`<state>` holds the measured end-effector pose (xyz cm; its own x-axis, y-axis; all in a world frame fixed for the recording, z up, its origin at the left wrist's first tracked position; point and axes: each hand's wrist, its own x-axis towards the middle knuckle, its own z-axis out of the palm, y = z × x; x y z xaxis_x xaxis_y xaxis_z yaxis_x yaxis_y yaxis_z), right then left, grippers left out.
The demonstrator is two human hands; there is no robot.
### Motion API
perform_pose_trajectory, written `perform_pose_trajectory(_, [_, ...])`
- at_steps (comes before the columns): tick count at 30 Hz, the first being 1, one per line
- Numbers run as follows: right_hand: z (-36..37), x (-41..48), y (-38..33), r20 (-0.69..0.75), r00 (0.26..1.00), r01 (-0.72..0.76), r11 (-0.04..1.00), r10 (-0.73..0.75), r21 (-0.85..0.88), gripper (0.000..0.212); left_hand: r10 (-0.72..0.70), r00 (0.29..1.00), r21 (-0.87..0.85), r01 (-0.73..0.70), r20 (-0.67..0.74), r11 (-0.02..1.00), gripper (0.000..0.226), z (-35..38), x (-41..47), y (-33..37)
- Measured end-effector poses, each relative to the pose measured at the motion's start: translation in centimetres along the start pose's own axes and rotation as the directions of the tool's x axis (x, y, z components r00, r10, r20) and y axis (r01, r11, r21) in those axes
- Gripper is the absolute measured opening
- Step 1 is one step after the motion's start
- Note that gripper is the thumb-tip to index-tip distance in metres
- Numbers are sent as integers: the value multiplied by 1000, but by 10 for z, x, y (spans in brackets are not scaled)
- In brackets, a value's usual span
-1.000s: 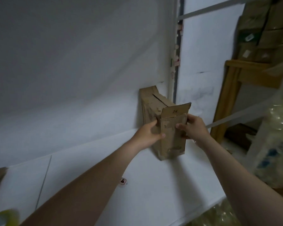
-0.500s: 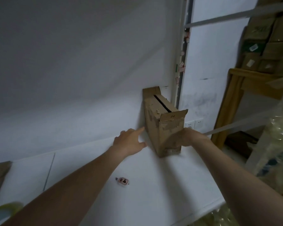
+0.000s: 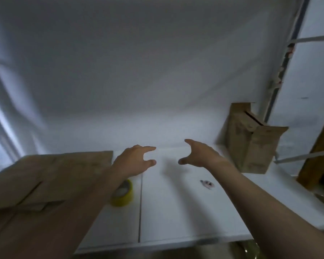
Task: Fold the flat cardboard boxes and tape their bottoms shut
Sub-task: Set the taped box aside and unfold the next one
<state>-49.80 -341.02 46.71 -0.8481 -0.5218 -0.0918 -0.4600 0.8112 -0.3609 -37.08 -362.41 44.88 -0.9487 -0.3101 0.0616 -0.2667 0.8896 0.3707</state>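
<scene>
A folded brown cardboard box [image 3: 251,141] stands upright at the back right of the white table [image 3: 176,212], against the wall, with one flap raised. A stack of flat cardboard boxes [image 3: 51,176] lies on the table's left side. A yellow tape roll [image 3: 123,193] sits beside that stack, partly under my left forearm. My left hand [image 3: 137,161] and my right hand [image 3: 198,154] hover over the table's middle, thumbs and fingers spread, holding nothing.
A small tag-like object [image 3: 207,183] lies on the table near my right forearm. A white wall rises behind the table. A wooden frame [image 3: 318,156] stands off the right edge. The table's front edge runs along the bottom.
Both hands have let go of the folded box and drawn back to the left, over the table's middle. The view has swung left, bringing the flat stack and tape roll into sight.
</scene>
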Motion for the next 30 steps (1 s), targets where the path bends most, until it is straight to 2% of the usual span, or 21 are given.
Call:
perform_pose_trajectory(2, [32,-1,-32,61,997,53,999,-53,4,102,-73,997,-55,73,-1,996,66,-8,-22,-39])
perform_pose_trajectory(5, [77,-2,-74,147,979,134,990,-138,34,99,-145,989,-88,145,3,986,80,-7,-49,-88])
perform_pose_trajectory(8, [125,-3,-104,216,952,205,976,-217,74,96,-205,978,-60,208,44,976,75,5,-69,-123])
perform_pose_trajectory(10, [155,-3,-118,244,934,248,966,-259,77,92,-193,981,-56,194,32,979,94,25,-71,-156])
perform_pose_trajectory(11, [169,0,-123,245,930,265,962,-272,64,91,-198,980,-36,199,18,979,96,32,-74,-170])
perform_pose_trajectory(14, [200,19,-135,225,924,303,951,-308,60,103,-253,967,41,254,-30,966,76,42,-83,-191])
perform_pose_trajectory(17, [210,27,-155,191,937,290,956,-293,43,102,-286,956,165,292,-58,942,74,47,-77,-215])
perform_pose_trajectory(21, [230,41,-169,186,928,331,943,-322,-22,104,-278,961,178,275,-11,945,74,52,-57,-241])
perform_pose_trajectory(25, [225,53,-153,151,954,272,960,-260,-63,95,-293,955,146,285,42,947,75,59,-40,-238])
perform_pose_trajectory(30, [200,59,-98,102,994,51,990,-38,-128,94,-287,958,68,286,4,956,68,61,-33,-246])
